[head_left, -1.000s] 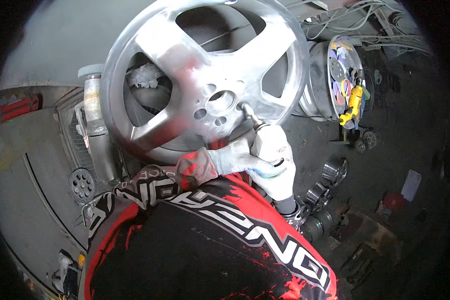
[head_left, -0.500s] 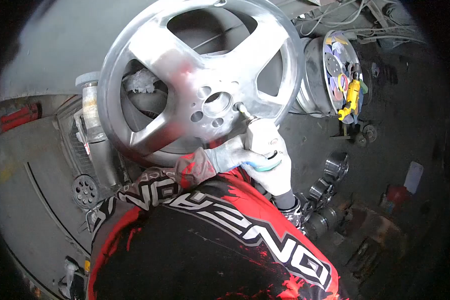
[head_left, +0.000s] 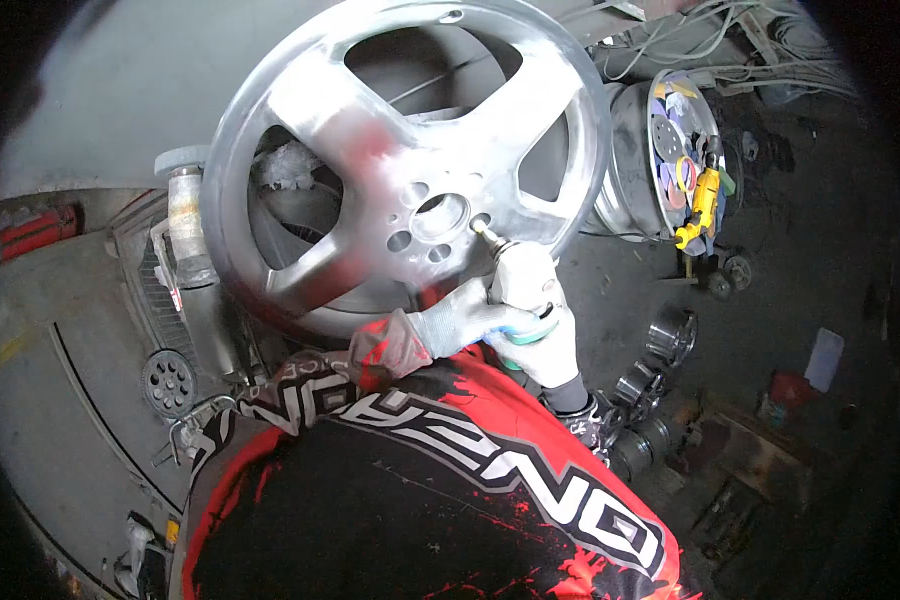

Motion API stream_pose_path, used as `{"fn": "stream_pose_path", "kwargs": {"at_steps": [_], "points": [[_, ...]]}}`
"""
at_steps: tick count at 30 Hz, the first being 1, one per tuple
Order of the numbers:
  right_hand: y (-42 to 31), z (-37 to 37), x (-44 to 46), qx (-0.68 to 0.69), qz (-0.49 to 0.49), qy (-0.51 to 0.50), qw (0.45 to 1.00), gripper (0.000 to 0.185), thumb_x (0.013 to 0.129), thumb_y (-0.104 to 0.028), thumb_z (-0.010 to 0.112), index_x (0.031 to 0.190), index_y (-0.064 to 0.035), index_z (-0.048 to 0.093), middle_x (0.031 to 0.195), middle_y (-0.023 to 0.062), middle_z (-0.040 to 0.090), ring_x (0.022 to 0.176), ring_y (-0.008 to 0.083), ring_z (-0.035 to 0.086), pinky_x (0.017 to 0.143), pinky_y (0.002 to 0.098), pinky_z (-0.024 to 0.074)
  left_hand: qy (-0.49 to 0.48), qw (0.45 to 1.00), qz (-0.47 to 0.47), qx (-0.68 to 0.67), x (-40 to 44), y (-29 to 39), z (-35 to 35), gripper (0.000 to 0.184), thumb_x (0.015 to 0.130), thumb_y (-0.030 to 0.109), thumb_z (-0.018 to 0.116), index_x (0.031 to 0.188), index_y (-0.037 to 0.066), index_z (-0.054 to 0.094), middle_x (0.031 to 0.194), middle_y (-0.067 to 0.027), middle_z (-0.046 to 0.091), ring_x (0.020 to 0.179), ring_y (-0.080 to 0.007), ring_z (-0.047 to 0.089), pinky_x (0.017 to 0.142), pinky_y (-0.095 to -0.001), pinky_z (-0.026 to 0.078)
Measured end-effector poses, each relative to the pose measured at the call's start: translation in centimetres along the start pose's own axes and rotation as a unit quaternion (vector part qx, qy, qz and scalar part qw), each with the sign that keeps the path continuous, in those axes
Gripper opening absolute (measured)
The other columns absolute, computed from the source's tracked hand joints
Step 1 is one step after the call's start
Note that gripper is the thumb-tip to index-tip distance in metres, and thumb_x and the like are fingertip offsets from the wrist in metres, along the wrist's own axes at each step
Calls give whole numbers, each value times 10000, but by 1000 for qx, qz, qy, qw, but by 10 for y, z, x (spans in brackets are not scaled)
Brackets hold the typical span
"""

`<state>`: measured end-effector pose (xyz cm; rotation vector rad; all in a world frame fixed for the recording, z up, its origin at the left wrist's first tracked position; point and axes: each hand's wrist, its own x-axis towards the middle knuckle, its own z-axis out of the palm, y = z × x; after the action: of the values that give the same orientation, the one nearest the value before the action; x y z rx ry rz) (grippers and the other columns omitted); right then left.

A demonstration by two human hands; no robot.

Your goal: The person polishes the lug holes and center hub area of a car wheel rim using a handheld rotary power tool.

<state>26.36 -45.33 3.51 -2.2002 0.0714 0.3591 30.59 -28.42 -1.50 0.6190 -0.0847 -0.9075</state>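
A bare-metal alloy wheel (head_left: 360, 150) with broad spokes stands in front of me, its face towards me. Both gloved hands grip a die grinder (head_left: 522, 275) with a pale body. My left hand (head_left: 460, 318) wraps around it from the left. From below and the right, my right hand (head_left: 550, 350) closes around its rear part, where some green-blue shows. The grinder's thin tip is at a bolt hole (head_left: 483, 220) right of the wheel's centre bore; whether it touches the rim of the hole I cannot tell.
At the right, another wheel (head_left: 625, 150) lies on its side, holding sanding discs and a yellow power tool (head_left: 705, 205). Shiny metal cylinders (head_left: 672, 335) stand on the floor below it. A metal stand with a roller (head_left: 185, 220) is at the left. Hoses (head_left: 690, 40) hang at the upper right.
The grinder's tip, earlier in the bolt hole, now shows more of its length at the hole's lower left edge. The view has shifted slightly; both hands keep their grip.
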Motion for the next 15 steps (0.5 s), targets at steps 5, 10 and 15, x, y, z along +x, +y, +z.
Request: {"fn": "stream_pose_path", "kwargs": {"at_steps": [5,10,15], "points": [[3,15,2,-25,-28,71,997,840,621,-270,937,1309,11,547,1202,178,659,1094,302,675,950,398,542,-14,997,54,53,13,-20,-17,430,859,76,743,1268,44,613,1192,-63,669,1104,-148,619,997,-332,488],[-5,21,-4,-67,-39,107,991,881,627,-289,935,1339,9,510,1225,186,647,1100,314,674,949,399,547,-60,996,54,40,9,-15,-18,404,851,86,762,1236,59,643,1169,-55,681,1074,-144,626,986,-338,488],[7,21,2,-43,-23,65,997,930,617,-286,937,1368,8,473,1238,193,636,1118,306,665,955,399,546,-13,998,62,25,3,3,-10,359,869,89,742,1217,68,653,1158,-47,679,1091,-145,620,1002,-331,479]]}}
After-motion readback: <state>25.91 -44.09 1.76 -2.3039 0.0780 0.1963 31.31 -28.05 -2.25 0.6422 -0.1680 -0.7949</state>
